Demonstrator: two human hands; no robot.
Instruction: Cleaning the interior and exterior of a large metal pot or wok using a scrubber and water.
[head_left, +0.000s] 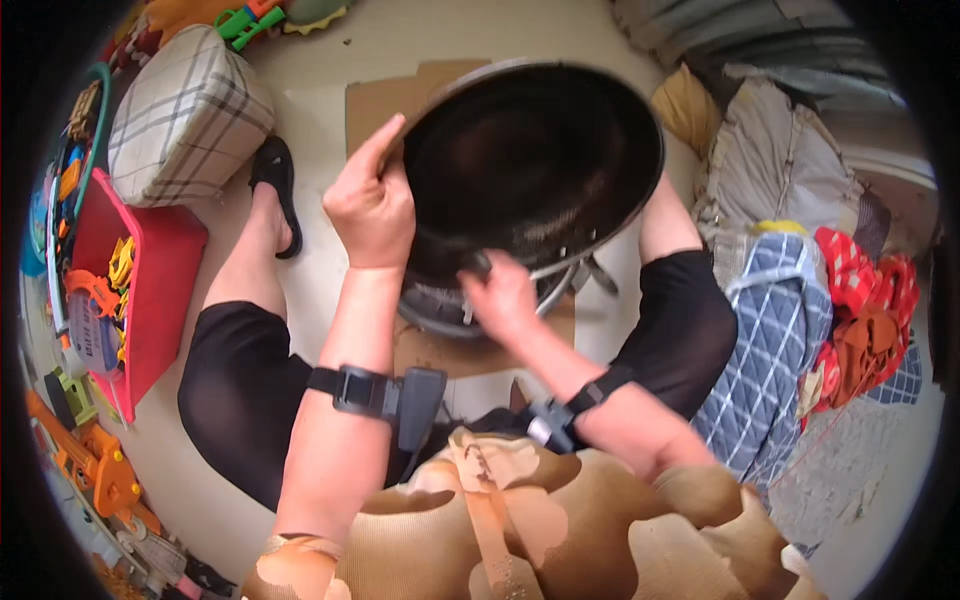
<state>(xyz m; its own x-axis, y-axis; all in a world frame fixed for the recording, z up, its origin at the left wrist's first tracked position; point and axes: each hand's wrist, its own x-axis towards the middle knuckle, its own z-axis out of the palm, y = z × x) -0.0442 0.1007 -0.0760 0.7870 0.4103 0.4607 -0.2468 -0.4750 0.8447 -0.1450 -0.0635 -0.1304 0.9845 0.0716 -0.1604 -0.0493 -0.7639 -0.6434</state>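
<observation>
On my left is a red bin point(165, 285) filled with toys, and near it a checked cushion point(190, 120). On my right lie a blue checked cloth point(765, 345) and a red cloth point(855, 270). The black pan point(530, 150) is between my legs point(245, 390), raised and tilted, its inside turned to me. It covers part of the cardboard point(470, 358) on the floor point(335, 290), and partly hides another dark round thing point(430, 318) below. My left hand point(375, 210) is upright at the pan's left rim, its fingers closed on this edge. My right hand point(502, 295) reaches to the lower rim with bent fingers; a small dark thing point(476, 264) is at their tips, but because of blur I cannot tell whether they grip it.
</observation>
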